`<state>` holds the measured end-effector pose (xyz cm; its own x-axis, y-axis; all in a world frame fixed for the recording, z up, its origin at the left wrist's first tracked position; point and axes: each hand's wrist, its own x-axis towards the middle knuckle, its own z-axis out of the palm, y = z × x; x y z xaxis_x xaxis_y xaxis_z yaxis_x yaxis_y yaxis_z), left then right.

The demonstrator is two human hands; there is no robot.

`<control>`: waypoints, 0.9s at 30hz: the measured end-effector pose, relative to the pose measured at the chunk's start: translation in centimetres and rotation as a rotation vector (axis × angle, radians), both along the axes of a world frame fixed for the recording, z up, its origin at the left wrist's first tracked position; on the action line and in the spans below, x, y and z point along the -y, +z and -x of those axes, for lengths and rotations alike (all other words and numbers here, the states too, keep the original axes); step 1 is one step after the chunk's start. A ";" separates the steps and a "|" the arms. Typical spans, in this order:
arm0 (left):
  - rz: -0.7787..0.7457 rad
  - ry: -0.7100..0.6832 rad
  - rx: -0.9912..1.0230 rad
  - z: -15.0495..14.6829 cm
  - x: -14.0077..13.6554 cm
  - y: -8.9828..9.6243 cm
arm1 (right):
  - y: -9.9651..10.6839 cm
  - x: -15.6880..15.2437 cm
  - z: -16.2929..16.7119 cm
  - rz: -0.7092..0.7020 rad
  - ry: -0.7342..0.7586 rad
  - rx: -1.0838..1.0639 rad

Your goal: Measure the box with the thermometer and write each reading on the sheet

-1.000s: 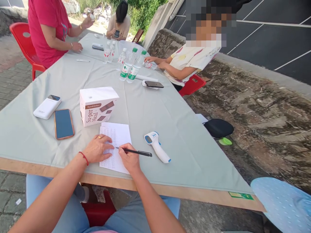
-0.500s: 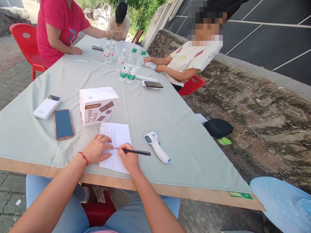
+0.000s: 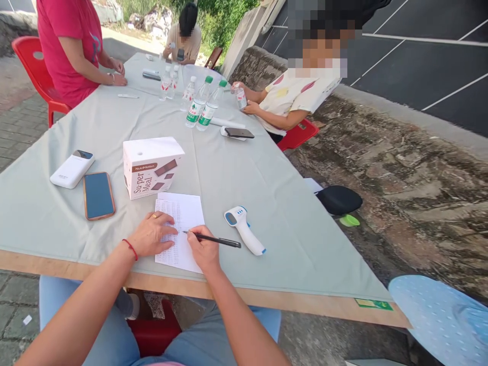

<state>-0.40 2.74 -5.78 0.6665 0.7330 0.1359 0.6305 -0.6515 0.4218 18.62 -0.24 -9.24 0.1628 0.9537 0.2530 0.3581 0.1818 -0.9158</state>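
A white sheet of paper [image 3: 188, 211] with rows of small handwriting on its left half lies near the table's front edge. My left hand [image 3: 152, 235] rests flat on its left side, fingers spread, a ring on one finger. A black pen [image 3: 223, 241] is pinched in my right hand [image 3: 204, 251], its tip at or just above the middle of the sheet. Behind the paper stands a white Super Meal box [image 3: 152, 168]. A white and blue infrared thermometer [image 3: 244, 229] lies to the right of my right hand.
Left of the box lie an orange-edged phone [image 3: 99, 195] and a white power bank [image 3: 72, 169]. Several water bottles [image 3: 208, 109] stand farther back, near a dark phone [image 3: 239, 132]. People are around the table [image 3: 297, 244]; one at right holds a bottle [image 3: 241, 97].
My right hand has shifted very slightly right with the pen, while my left stays put. The person in pink has drawn an arm back; the person at right has raised the bottle more upright.
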 end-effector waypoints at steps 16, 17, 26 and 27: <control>-0.005 -0.003 0.005 0.0 0.0 -0.1 | 0.0 -0.2 0.1 0.020 0.009 0.037; -0.006 -0.003 0.006 0.0 0.0 -0.1 | -0.1 -0.2 0.1 0.023 0.010 0.035; -0.004 -0.001 -0.004 -0.1 -0.1 0.0 | -0.1 -0.1 0.1 0.019 -0.007 0.017; -0.002 0.001 -0.006 -0.1 -0.1 0.0 | -0.1 -0.1 0.1 0.019 -0.010 0.014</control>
<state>-0.32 2.81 -5.75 0.6668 0.7332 0.1335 0.6335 -0.6519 0.4168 18.55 -0.14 -9.34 0.1685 0.9567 0.2375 0.3723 0.1613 -0.9140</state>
